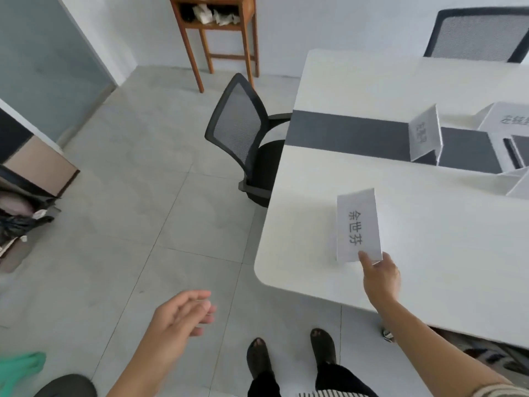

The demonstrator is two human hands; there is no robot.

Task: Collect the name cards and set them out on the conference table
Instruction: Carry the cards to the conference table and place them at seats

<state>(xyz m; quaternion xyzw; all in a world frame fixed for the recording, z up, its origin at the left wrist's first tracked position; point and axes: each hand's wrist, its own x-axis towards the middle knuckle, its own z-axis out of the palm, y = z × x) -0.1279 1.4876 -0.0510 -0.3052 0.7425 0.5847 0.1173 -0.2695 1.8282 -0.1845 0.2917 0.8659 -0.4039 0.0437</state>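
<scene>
- Hanging over the floor tiles [143, 196] nearest the camera, the left hand [183, 313] is open, with fingers loosely spread and nothing in it. I read it as idle because one card needs only one hand.
- The right hand [380, 277] reaches over the near edge of the conference table [300, 270] and pinches the lower corner of a name card [359, 224] between thumb and fingers. This corner grip leaves the printed name uncovered, so I can check it from my station.
- The name card is a folded white tent, printed face toward the camera, over the white top close to the table's near corner. I cannot tell whether its foot touches the surface. I judge it is being set at the place on this side.
- Farther in, a second card [425, 136] stands upright on the dark centre strip [343, 130]. There are more cards [506, 118] beside it toward the right edge. I take these for stock not yet spread to seats.
- A mesh office chair [240, 133] is tucked at the table's left end, a seat with no card before it.
- Farthest, a wooden stand [214, 30] sits against the wall, with crumpled papers [211, 14] on its shelf.
</scene>
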